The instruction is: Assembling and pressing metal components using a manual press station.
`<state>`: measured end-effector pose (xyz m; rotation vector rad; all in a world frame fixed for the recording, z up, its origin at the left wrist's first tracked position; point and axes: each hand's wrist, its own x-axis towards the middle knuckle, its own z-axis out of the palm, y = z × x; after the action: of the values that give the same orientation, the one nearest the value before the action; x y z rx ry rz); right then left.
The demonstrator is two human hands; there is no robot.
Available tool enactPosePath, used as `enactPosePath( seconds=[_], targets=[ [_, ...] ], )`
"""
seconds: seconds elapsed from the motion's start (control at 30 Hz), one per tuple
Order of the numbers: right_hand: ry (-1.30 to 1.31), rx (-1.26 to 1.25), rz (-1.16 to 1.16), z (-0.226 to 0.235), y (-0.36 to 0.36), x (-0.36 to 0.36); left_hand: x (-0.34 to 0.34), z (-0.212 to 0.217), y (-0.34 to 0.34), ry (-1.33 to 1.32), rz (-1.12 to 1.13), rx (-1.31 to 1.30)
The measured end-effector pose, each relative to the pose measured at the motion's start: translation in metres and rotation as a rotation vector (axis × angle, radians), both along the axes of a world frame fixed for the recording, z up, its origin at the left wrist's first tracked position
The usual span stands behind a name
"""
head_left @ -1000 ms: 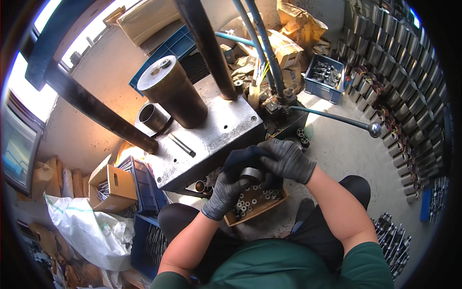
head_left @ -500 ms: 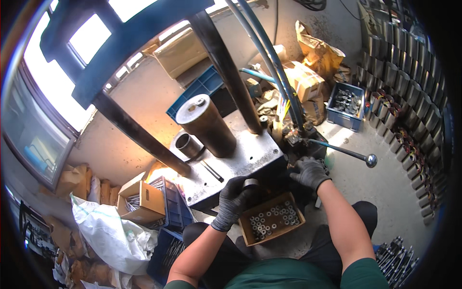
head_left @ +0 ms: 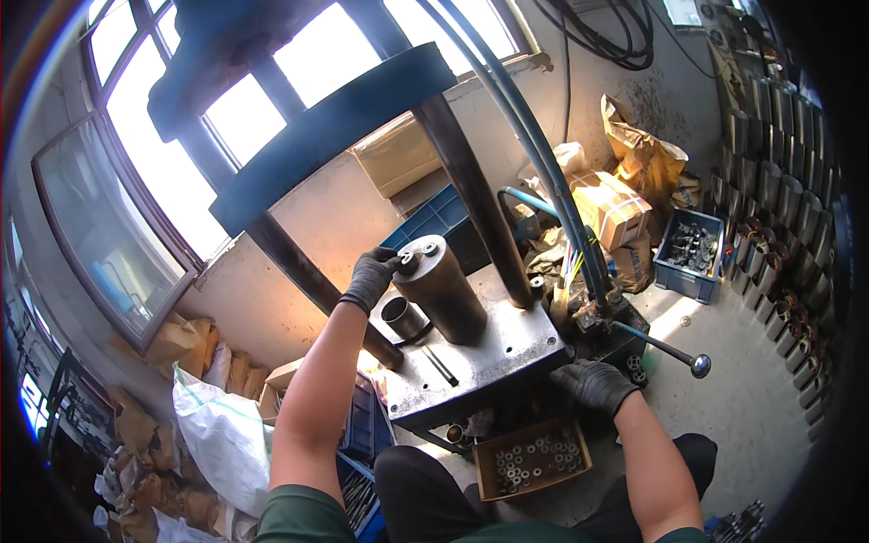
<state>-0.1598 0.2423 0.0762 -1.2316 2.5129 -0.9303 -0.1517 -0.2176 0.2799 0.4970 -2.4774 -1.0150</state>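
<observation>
On the press table (head_left: 507, 348) stands a tall dark metal cylinder (head_left: 453, 303) with a small washer-like part on its top. My left hand (head_left: 369, 279), in a grey glove, is closed with its fingertips on a small dark cylindrical piece (head_left: 409, 262) at the left rim of that top. A short open metal sleeve (head_left: 401, 317) stands beside the cylinder, and a thin dark bar (head_left: 440, 366) lies in front. My right hand (head_left: 599, 387), gloved too, hovers by the table's front right edge with loosely stretched fingers and nothing visible in it. Below is a cardboard box (head_left: 534, 487) holding several small metal rings.
Press columns (head_left: 475, 199) rise behind the cylinder. A lever with a ball end (head_left: 699, 365) juts out at the right. A blue crate (head_left: 688, 281) of metal parts stands on the floor, with stacked metal tubes beyond. A white sack (head_left: 217, 443) lies at the left.
My left hand has moved from above the cardboard box up to the top of the tall cylinder. My right hand stays near the table's front right edge. The view has tilted upward.
</observation>
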Motion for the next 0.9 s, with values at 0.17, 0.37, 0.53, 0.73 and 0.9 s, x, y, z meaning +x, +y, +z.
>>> enactPosePath(
  seconds=[0.17, 0.37, 0.53, 0.73, 0.9],
  targets=[
    [-0.049, -0.024, 0.102, 0.014, 0.014, 0.006, -0.007, 0.007, 0.011, -0.128, -0.110, 0.005],
    [-0.069, 0.100, 0.137, 0.024, 0.010, 0.007, -0.018, -0.001, 0.007, -0.064, -0.059, 0.004],
    [-0.056, 0.138, 0.128, 0.017, 0.009, 0.006, -0.024, -0.003, 0.020, -0.046, -0.024, 0.018],
    [-0.022, 0.182, 0.165, 0.001, 0.005, 0.003, -0.022, -0.005, 0.023, -0.014, -0.007, 0.012],
    [-0.034, 0.182, 0.227, 0.016, 0.006, 0.005, -0.018, -0.005, 0.027, -0.015, 0.047, -0.093]
  ],
)
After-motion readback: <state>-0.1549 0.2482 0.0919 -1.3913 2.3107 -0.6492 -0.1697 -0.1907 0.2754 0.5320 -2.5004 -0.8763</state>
